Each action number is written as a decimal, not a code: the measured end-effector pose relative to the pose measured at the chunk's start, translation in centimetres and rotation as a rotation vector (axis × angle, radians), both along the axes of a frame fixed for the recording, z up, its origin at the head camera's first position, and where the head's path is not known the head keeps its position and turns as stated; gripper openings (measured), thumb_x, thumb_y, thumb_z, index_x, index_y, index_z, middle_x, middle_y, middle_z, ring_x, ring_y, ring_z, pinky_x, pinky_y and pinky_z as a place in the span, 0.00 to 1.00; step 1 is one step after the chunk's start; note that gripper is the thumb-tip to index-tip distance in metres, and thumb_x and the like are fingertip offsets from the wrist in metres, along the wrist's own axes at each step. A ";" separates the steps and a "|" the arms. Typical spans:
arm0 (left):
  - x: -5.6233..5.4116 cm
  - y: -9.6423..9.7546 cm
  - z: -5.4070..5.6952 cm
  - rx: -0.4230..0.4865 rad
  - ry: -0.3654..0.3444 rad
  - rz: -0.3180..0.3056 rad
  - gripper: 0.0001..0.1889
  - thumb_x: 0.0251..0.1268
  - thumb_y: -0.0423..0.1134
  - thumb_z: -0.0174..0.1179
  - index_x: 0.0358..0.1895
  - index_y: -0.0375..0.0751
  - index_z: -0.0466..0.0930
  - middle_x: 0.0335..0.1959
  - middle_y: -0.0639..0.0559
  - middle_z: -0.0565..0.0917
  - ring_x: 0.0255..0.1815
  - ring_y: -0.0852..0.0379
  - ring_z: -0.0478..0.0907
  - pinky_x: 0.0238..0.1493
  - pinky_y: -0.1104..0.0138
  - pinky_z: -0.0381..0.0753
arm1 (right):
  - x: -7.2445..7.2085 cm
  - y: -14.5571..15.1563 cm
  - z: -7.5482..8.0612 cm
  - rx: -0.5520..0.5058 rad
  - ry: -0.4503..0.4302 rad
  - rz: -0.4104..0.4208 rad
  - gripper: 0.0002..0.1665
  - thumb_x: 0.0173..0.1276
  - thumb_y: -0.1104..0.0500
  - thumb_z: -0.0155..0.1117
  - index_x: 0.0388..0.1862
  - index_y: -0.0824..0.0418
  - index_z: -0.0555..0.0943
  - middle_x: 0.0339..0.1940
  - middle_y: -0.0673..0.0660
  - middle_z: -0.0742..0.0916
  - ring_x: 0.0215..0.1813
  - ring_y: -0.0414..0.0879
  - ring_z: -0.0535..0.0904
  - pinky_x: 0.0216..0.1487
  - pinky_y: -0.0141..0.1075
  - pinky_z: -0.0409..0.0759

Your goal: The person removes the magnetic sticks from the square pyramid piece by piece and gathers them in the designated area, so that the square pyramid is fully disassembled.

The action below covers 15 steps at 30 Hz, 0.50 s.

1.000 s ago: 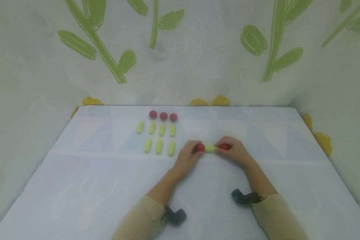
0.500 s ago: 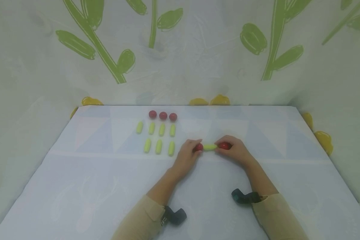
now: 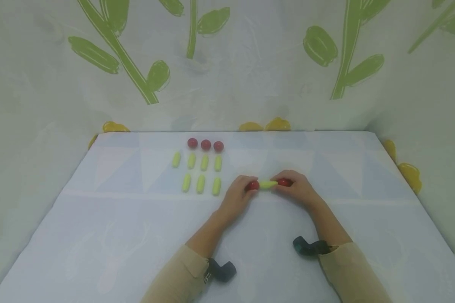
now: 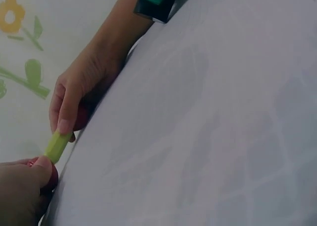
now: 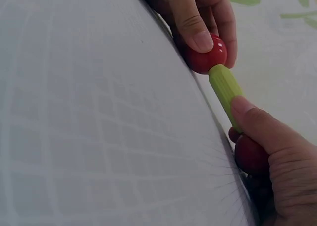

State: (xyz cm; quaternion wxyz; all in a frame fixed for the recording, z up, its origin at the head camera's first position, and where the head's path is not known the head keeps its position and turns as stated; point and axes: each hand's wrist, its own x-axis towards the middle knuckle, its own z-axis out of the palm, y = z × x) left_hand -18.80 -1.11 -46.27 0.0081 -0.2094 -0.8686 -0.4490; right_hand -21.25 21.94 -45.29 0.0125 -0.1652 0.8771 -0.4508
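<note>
Both hands meet over the white table in the head view. My left hand (image 3: 235, 197) pinches a red ball (image 3: 253, 185) between thumb and fingers. A ridged yellow-green rod (image 3: 266, 185) has one end against that ball, clearest in the right wrist view, where the rod (image 5: 225, 89) touches the ball (image 5: 205, 62). With thumb and fingertips my right hand (image 3: 298, 189) pinches the rod's other end. A second red ball (image 5: 251, 154) sits at that end, under the right hand and partly covered by it. The left wrist view shows the rod (image 4: 57, 146) bridging the two hands.
Left of the hands lie two rows of yellow-green rods (image 3: 200, 184), several in all. Behind them, three red balls (image 3: 206, 144) stand in a line. The table (image 3: 98, 235) backs onto a pale wall hanging (image 3: 250, 84) with green leaf prints. Dark cameras (image 3: 222, 270) sit on both wrists.
Both hands keep their grip on the balls and rod. The rod and left ball shift slightly left, then back right. The rod's right end now sits slightly higher in the head view.
</note>
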 end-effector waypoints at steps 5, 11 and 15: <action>0.0 -0.2 0.5 0.011 0.028 0.111 0.20 0.65 0.39 0.58 0.60 0.47 0.72 0.53 0.52 0.76 0.57 0.56 0.73 0.60 0.63 0.73 | -0.2 0.2 0.2 -0.006 -0.002 0.002 0.13 0.59 0.57 0.69 0.43 0.58 0.84 0.43 0.55 0.84 0.48 0.49 0.76 0.51 0.41 0.73; 0.2 0.4 1.6 0.184 0.134 0.056 0.22 0.62 0.35 0.61 0.61 0.41 0.72 0.51 0.50 0.77 0.52 0.56 0.77 0.56 0.67 0.76 | -0.2 0.4 0.0 0.018 -0.011 -0.014 0.14 0.59 0.55 0.70 0.44 0.56 0.84 0.42 0.53 0.85 0.47 0.47 0.76 0.50 0.41 0.75; 0.0 0.3 2.4 0.241 0.150 0.107 0.21 0.61 0.34 0.63 0.58 0.40 0.74 0.49 0.51 0.78 0.51 0.58 0.77 0.55 0.68 0.76 | -0.2 0.2 -0.1 0.013 -0.026 -0.016 0.16 0.58 0.51 0.70 0.45 0.53 0.84 0.43 0.51 0.85 0.47 0.46 0.76 0.51 0.41 0.75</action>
